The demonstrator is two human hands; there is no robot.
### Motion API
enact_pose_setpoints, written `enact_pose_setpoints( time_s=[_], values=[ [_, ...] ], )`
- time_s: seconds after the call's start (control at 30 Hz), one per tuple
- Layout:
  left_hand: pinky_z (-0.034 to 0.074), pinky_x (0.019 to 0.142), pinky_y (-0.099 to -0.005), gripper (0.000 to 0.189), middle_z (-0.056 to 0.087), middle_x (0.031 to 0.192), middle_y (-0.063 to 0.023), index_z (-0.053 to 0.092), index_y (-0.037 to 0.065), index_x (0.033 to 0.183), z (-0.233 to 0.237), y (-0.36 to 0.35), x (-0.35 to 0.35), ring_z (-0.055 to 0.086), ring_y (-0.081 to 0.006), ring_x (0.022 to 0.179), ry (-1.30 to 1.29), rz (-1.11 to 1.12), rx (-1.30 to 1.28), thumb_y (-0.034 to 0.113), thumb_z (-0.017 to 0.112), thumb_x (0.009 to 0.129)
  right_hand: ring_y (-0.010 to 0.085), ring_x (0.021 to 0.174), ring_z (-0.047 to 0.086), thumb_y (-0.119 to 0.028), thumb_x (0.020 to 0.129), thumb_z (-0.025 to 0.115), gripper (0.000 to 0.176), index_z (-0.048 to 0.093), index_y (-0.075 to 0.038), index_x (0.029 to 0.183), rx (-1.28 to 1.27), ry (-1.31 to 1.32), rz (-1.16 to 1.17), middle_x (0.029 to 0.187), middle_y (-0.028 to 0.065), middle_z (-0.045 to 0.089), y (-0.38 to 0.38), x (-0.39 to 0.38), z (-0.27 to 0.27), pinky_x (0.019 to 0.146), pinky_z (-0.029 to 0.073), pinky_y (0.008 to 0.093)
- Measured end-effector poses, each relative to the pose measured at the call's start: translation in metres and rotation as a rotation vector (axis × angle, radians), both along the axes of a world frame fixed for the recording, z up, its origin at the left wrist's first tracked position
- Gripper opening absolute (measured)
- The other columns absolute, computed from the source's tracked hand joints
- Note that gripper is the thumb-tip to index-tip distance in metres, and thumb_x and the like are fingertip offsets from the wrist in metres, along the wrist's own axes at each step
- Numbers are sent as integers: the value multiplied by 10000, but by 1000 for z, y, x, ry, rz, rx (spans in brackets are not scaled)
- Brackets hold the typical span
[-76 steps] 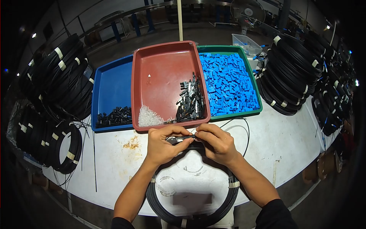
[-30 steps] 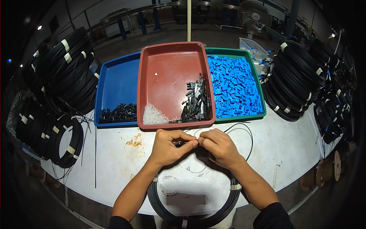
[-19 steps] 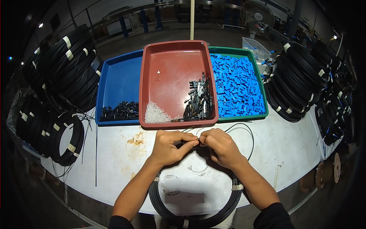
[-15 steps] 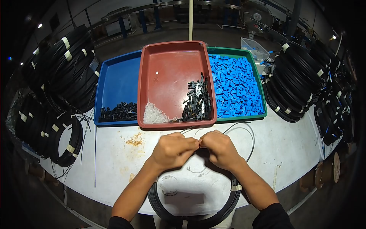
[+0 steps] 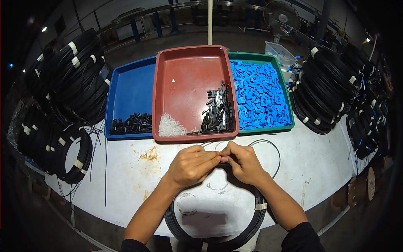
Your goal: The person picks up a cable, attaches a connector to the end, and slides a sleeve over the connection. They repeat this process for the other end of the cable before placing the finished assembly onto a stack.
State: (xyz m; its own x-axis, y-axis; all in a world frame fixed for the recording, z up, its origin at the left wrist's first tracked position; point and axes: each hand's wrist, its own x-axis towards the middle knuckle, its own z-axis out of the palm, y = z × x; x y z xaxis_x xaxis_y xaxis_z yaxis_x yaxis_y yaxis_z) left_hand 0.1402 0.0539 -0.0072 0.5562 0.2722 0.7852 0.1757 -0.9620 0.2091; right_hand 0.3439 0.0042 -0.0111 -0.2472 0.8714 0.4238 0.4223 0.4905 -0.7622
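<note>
Over the middle of the white table, my left hand (image 5: pixel 191 166) and my right hand (image 5: pixel 241 163) meet fingertip to fingertip. Both are closed in a pinch, and what lies between the fingers is too small and hidden to name. Beneath my wrists rests a coil of black cable (image 5: pixel 174 224), bound with pale tape (image 5: pixel 261 206). A thin loose loop of cable (image 5: pixel 279 156) curves out beyond my right hand and runs back behind the hands.
A blue tray (image 5: pixel 130 92) holds small black parts. The red tray (image 5: pixel 189 84) has clear pieces (image 5: pixel 170 126) and black connectors (image 5: pixel 218 111). Blue clips (image 5: pixel 260 96) fill a green tray (image 5: pixel 289 109). Cable coils are stacked at left (image 5: pixel 75 80) and right (image 5: pixel 327 88).
The fingers of my right hand have shifted slightly and show more of the thumb and fingertip. My left-hand fingers have straightened a little. Both hands stay together in the same place.
</note>
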Motion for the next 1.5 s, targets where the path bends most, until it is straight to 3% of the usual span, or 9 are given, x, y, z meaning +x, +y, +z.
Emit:
enact_pose_setpoints(
  time_s=[0.1,0.2,0.37,0.5,0.6,0.83,1.03,1.17,1.5],
  values=[
    [568,664,-312,202,774,907,-107,761,3,905,-1,-2,-2,721,-224,710,-66,20,-94,-34,796,710,369,809,670,70,829,661,153,599,13,956,135,-43,-31,862,182,684,2,-3,0,710,522,439],
    [563,662,-303,202,778,919,-96,763,7,908,-9,-6,2,714,-210,702,-207,26,-467,-37,792,713,367,775,663,95,810,648,168,595,14,947,499,-238,17,855,179,685,5,2,4,700,526,432],
    [566,669,-310,222,783,907,-110,770,17,898,0,1,0,710,-219,667,31,-1,55,-35,812,686,244,702,707,80,828,725,136,629,31,910,27,19,19,819,156,716,4,3,-3,649,546,327],
    [561,667,-299,194,787,877,-86,779,46,856,0,0,-1,722,-195,688,-129,49,-146,-3,856,685,263,711,693,29,837,744,129,663,-6,932,237,-34,-25,810,122,711,6,3,-1,655,530,339],
    [543,653,-288,197,786,871,-83,792,54,910,-7,5,-4,725,-201,679,-145,59,-203,52,866,728,267,736,702,-20,795,778,176,692,-23,949,356,-314,-85,813,90,719,9,12,8,696,498,360],
    [532,603,-282,347,788,893,-92,787,68,1086,-8,0,-7,714,-186,642,-131,159,-280,82,868,749,323,782,715,-73,856,748,172,689,-29,1011,332,-129,-78,896,140,735,10,10,-5,705,557,395],
    [618,771,-282,401,788,928,-137,738,9,1177,-10,0,-7,776,-191,905,-322,139,-627,-18,823,786,322,797,729,-56,871,737,231,682,-26,1093,291,-156,-57,962,152,742,9,10,-3,689,574,390],
    [618,751,-279,378,788,930,-135,740,6,1169,-12,1,-7,777,-192,883,-318,158,-629,-34,804,798,261,717,722,115,754,672,446,698,-58,1165,262,-316,16,859,128,727,8,13,2,650,573,348],
    [607,687,-279,234,786,890,-118,776,4,983,-15,3,-7,770,-190,768,-353,160,-405,-39,828,759,298,691,681,16,779,663,502,683,-149,1253,248,-348,29,856,91,704,8,10,3,588,545,389]
  ],
)
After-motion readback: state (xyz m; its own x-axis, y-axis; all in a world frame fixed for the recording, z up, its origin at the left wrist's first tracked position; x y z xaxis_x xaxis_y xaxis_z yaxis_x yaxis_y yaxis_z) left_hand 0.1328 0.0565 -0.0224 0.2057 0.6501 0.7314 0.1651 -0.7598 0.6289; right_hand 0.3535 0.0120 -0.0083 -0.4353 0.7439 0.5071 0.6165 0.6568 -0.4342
